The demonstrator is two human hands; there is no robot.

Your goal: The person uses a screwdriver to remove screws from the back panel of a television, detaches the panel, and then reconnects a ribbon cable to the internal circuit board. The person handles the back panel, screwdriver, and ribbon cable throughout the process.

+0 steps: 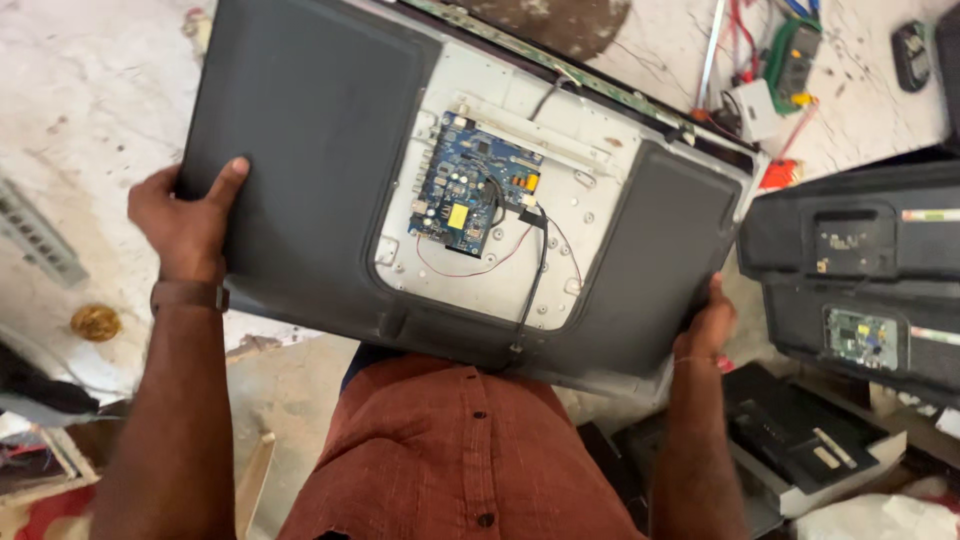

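Item held: flat television set, back side up, carried in front of the person's chest between both hands.
Long axis: runs from the left hand across to the right hand, dropping slightly toward the right-hand end; the far long edge points away from the body.
Left grip: fingers wrapped round the left short edge, thumb flat on the grey back cover, clamped on the set.
Right grip: hand closed on the lower right corner, thumb on top, fingers hidden beneath.
Near edge: bottom long edge sits just against the rust-coloured shirt.
Right-side clearance: tight; a stack of dark television sets lies just beyond the right hand.
Far-side clearance: tools and red wiring lie close past the far right corner.
Left-side clearance: pale stained floor, open beyond the left hand.
Appearance: dark grey plastic back, centre panel off, exposing a white metal plate.
Exposed parts: blue circuit board with yellow label; black cable and thin red wire run from it toward the near edge.
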